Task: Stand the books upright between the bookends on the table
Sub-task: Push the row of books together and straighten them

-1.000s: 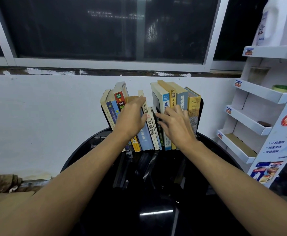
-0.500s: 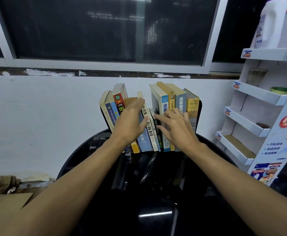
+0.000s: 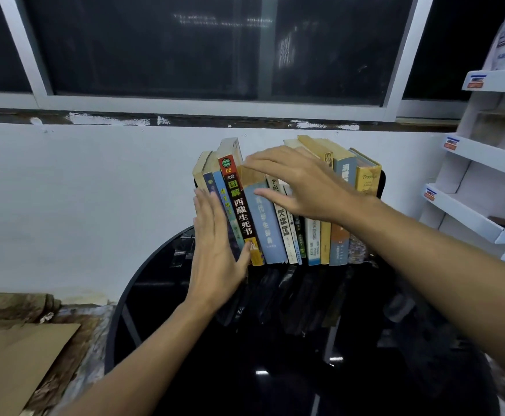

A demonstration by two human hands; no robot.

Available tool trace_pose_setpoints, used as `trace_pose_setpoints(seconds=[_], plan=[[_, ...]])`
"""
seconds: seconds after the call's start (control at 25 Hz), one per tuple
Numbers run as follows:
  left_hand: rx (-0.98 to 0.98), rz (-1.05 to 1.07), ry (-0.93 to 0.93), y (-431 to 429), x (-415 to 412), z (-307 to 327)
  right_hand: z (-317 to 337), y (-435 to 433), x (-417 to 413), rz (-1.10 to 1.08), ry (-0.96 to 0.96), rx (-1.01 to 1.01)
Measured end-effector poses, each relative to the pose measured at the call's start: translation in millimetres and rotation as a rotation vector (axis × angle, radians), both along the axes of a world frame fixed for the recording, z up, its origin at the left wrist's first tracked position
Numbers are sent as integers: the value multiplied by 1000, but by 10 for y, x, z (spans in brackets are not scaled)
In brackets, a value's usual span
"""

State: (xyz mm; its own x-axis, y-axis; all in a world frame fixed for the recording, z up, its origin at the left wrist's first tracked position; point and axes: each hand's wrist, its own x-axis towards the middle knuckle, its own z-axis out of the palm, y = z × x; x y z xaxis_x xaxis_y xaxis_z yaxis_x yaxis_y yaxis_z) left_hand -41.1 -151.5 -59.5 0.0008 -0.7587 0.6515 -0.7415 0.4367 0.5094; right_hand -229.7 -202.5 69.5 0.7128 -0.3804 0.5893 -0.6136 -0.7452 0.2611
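Observation:
A row of several books (image 3: 270,223) stands spine-out at the far edge of a round black table (image 3: 275,355), against the white wall. The books on the left lean left; those on the right stand straighter. A black bookend (image 3: 380,183) shows at the right end; the left one is hidden. My left hand (image 3: 215,250) lies flat, fingers together, against the left end of the row. My right hand (image 3: 302,184) hovers spread over the tops of the middle books, fingertips at the pale blue book's top edge.
A white cardboard display shelf (image 3: 479,205) stands at the right, close to the table. Brown cardboard (image 3: 17,364) and rubble lie at the lower left. A dark window (image 3: 215,46) runs above the wall.
My left hand slid from the books' spines to the left end of the row. My right hand rose from the spines to the top of the middle books. The spines now show.

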Motion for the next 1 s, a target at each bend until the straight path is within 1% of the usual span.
trace_pose_setpoints(seconds=[0.16,0.28,0.44,0.64,0.84,1.0], plan=[[26,4,26,-82,14,-81,185,-142,317,80,137,-15],[46,-10,53,-142,-15,-124,295,-278,480,96,217,-16],[18,-47,88,-209,-60,-174,354,-446,591,116,309,16],[-21,-64,106,-243,-169,-178,297,-528,474,141,333,10],[-16,-11,80,-258,-316,-160,294,-512,294,137,344,-10],[-29,36,32,-326,-418,-181,292,-469,165,117,313,-20]])
